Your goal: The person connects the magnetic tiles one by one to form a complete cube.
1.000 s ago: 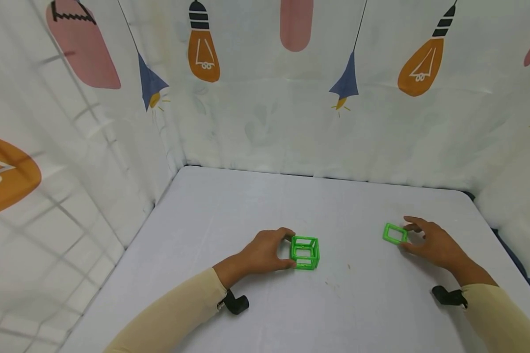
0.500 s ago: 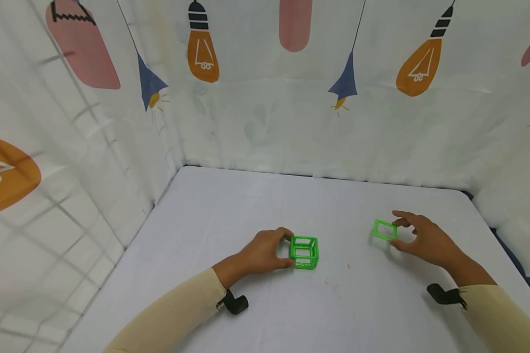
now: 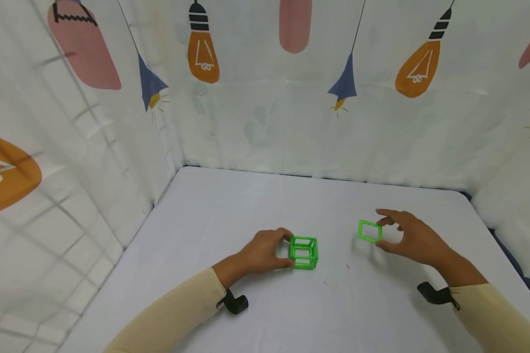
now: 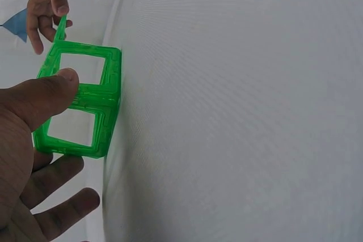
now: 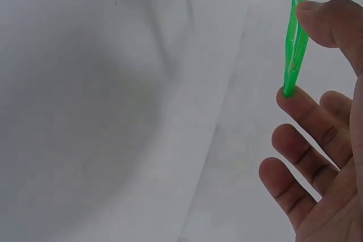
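Note:
A green see-through cube frame (image 3: 304,258) of open square magnetic tiles stands on the table. My left hand (image 3: 265,251) holds it at its left side between thumb and fingers. In the left wrist view, the thumb lies against the cube's frame (image 4: 96,94) and two fingers stretch out below. To the right, my right hand (image 3: 417,240) pinches one green square magnetic tile (image 3: 359,229) by its edges, raised above the table. The right wrist view shows the tile (image 5: 288,55) nearly edge-on between thumb and a fingertip, the other fingers loosely spread.
The white-covered table (image 3: 229,196) has a few small brown marks (image 3: 331,284) in front of the cube. A white curtain (image 3: 256,122) printed with lamps and bulbs surrounds its back and sides. A black wrist camera (image 3: 236,303) sits below each hand.
My right hand has lifted the square tile off the table and carried it left, nearer to the cube. The left hand and the cube have stayed in place.

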{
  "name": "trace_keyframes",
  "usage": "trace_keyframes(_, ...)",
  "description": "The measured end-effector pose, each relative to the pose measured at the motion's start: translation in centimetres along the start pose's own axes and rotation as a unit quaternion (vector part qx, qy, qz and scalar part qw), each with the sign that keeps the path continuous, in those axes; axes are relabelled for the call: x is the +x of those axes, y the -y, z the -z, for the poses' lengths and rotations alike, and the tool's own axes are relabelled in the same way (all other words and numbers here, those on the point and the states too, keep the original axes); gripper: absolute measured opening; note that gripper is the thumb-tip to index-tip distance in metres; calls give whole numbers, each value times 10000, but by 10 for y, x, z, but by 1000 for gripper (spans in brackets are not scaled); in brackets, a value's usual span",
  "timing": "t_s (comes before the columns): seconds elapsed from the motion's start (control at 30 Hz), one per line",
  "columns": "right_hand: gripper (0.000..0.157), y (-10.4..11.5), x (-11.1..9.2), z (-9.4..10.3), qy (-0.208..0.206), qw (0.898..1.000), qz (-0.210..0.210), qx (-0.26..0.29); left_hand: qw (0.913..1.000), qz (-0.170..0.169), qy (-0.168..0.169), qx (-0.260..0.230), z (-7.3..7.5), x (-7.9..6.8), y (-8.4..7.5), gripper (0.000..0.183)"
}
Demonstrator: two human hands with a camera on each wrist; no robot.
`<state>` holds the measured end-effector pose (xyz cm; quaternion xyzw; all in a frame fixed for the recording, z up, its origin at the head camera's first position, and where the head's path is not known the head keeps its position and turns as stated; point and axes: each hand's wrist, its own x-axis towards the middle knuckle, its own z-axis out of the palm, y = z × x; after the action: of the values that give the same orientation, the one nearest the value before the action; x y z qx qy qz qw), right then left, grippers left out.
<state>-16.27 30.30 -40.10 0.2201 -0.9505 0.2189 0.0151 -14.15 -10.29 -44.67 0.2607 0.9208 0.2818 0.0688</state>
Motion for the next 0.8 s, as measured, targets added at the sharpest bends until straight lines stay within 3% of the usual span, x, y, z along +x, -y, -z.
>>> trace_keyframes(0.8, 84, 45, 11, -9, 11, 9995, 309, -6, 10000, -35, -56, 43, 1, 0, -2, 63)
